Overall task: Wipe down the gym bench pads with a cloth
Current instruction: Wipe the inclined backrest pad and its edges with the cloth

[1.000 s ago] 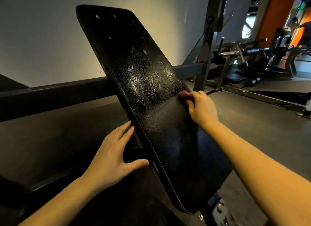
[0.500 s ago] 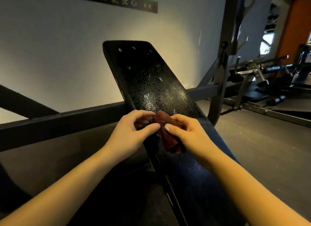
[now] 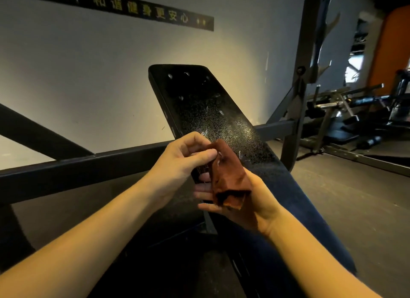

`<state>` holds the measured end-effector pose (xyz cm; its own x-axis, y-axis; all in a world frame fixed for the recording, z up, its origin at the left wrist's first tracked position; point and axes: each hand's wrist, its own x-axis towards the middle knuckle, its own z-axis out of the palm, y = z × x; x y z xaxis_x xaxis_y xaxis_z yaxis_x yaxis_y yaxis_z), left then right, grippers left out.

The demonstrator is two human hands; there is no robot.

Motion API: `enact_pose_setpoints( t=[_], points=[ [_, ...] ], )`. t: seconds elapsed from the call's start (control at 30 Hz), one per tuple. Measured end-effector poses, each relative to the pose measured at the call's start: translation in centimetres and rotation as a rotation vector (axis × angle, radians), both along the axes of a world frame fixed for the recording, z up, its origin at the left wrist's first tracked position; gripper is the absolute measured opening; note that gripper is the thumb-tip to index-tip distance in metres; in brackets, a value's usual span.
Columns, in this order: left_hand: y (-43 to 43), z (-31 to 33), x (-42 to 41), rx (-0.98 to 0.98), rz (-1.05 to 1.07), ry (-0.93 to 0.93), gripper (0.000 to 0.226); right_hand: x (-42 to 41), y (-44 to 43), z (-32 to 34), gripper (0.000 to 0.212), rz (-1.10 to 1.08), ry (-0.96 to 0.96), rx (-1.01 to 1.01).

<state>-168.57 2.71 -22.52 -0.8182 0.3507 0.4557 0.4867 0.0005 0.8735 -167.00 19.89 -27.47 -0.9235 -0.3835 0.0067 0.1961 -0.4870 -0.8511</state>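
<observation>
Speckled pad (image 3: 199, 106) above grip: unwiped. Your left hand (image 3: 182, 162) pinches cloth (image 3: 228, 180), right hand (image 3: 255, 209) spread beneath (refolding?). Next: wipe upward.

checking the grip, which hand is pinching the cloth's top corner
The left hand; it pinches the brown cloth, which drapes over the flat, palm-up right hand.

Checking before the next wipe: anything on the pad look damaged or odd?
Yes: the upper pad has small pale nicks, perhaps tears, and a speckled film; whether droplets or wear, I cannot tell.
</observation>
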Motion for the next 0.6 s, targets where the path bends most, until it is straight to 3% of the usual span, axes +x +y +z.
enact_pose_setpoints(
  t=[0.07, 0.17, 0.27, 0.37, 0.47, 0.6],
  points=[
    [-0.3, 0.3, -1.1, 0.004, -0.020, -0.035, 0.035, -0.6, -0.5, -0.1, 0.059, -0.007, -0.014, -0.066],
    [-0.6, 0.7, -3.2, -0.061, 0.003, -0.021, 0.027, -1.2, -0.5, 1.3, 0.037, -0.092, -0.010, -0.099],
    [-0.3, 0.7, -6.1, -0.190, 0.087, 0.083, 0.011, -2.4, 0.8, 2.4, 0.034, -0.206, 0.006, -0.015],
    [0.0, 0.1, -8.4, -0.390, 0.230, 0.237, 0.019, -4.6, 3.2, 3.1, 0.024, -0.383, 0.025, 0.093],
    [-0.3, -1.0, -10.6, -0.534, 0.387, 0.465, 0.028, -7.8, 7.0, 3.2, 0.021, -0.675, 0.140, 0.441],
    [-0.7, -1.8, -12.1, -0.701, 0.511, 0.630, 0.054, -11.6, 11.0, 2.1, 0.032, -1.038, 0.339, 1.342]
  ],
)
